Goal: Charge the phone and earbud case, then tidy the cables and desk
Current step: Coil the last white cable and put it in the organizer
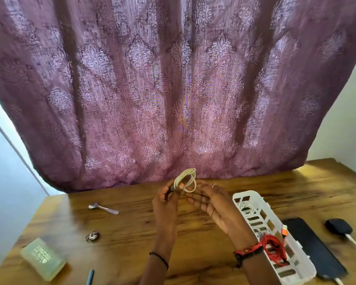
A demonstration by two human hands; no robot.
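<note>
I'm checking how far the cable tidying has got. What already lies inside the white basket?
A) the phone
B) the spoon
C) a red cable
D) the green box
C: a red cable lies bundled in the near end of the white basket, while the spoon, the phone and the green box all rest on the table outside it.

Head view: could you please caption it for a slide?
Left hand pinches a coiled white cable, right hand open beside it, above a wooden desk with a white basket.
</note>
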